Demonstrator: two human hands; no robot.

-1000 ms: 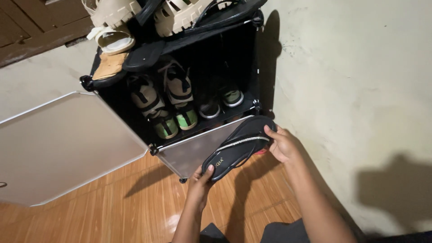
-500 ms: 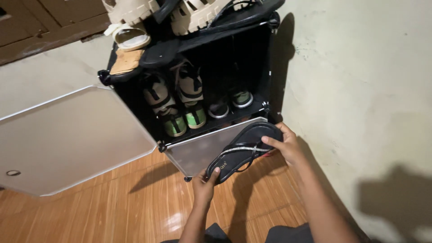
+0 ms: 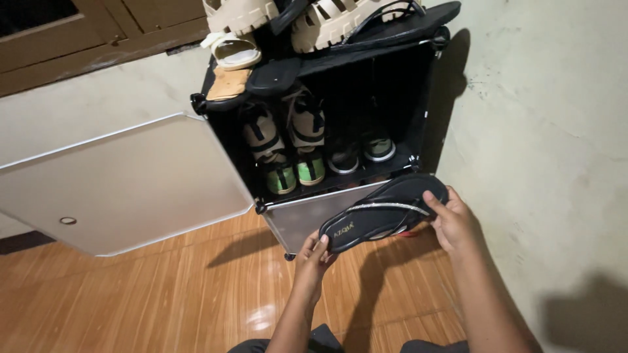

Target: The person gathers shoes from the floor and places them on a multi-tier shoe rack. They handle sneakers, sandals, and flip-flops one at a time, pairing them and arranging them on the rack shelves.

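I hold a black flat sandal (image 3: 379,212) with a thin glittery strap between both hands, sole down and nearly level. My left hand (image 3: 313,256) grips its heel end from below. My right hand (image 3: 451,221) holds the toe end, thumb on top. The sandal hangs in front of the lower closed door (image 3: 307,216) of a black cube shoe cabinet (image 3: 418,98). The cabinet's upper compartment stands open and holds green-soled sneakers (image 3: 281,163) and a dark pair (image 3: 363,151).
The open white cabinet door (image 3: 118,186) swings out to the left over the wooden floor (image 3: 163,294). Cream chunky sandals (image 3: 314,23) and black flats lie on the cabinet's top. A pale plaster wall (image 3: 543,131) runs along the right.
The sandal has levelled out and my hands have shifted slightly right with it. The view has drifted, so the cabinet sits further right in the frame.
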